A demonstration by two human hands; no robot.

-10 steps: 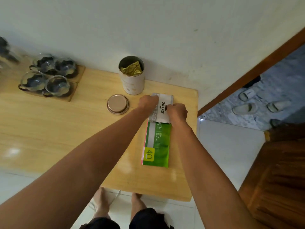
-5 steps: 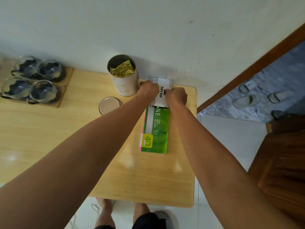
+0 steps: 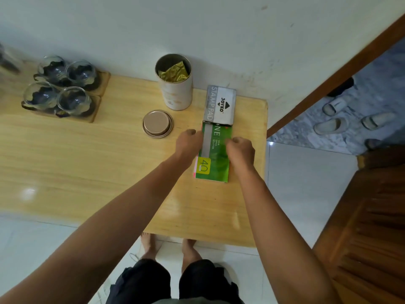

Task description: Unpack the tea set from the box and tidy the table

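On the far left of the light wooden table (image 3: pixel 87 172), four clear glass cups (image 3: pixel 60 88) stand on square wooden coasters (image 3: pixel 96 106). Toward the middle, a round beige metal lid (image 3: pixel 157 123) lies flat, and behind it an open white cylindrical tea tin (image 3: pixel 175 86) stands upright with a gold foil bag (image 3: pixel 174 72) inside. The left hand (image 3: pixel 188 142) rests with curled fingers at the left edge of the green rectangular paper pack (image 3: pixel 213 154) — I cannot tell if it holds anything. The pack's long axis runs toward the wall. The right hand (image 3: pixel 240 148) has a loosely curled grip on the pack's right side. The grey stamp pad box (image 3: pixel 220 105) lies beyond, touching the pack's far end.
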